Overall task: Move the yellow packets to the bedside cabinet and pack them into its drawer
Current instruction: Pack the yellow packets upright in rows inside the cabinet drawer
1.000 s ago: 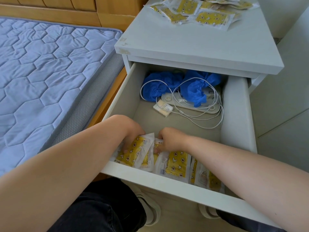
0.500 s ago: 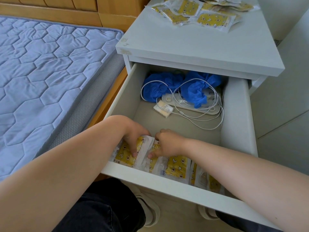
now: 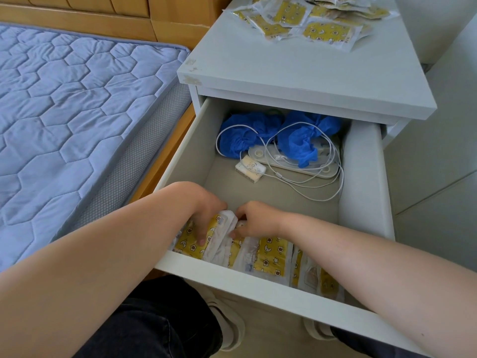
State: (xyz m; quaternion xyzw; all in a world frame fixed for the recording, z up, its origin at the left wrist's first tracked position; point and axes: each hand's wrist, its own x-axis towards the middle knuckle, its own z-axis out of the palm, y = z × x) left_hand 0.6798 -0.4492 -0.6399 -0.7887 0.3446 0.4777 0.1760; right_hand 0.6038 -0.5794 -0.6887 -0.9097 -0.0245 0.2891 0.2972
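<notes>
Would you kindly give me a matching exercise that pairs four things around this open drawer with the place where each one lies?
Things:
1. heap of yellow patterned packets in clear wrap
2. crumpled blue fabric bundles
3. row of yellow patterned packets
4. quilted blue mattress

Places:
A. along the front wall of the white drawer
B. left of the white bedside cabinet
C. on the cabinet's top, at its far end
D. at the drawer's back, under a thin white cable

Pairs: 1-C, 2-D, 3-A, 4-B.
</notes>
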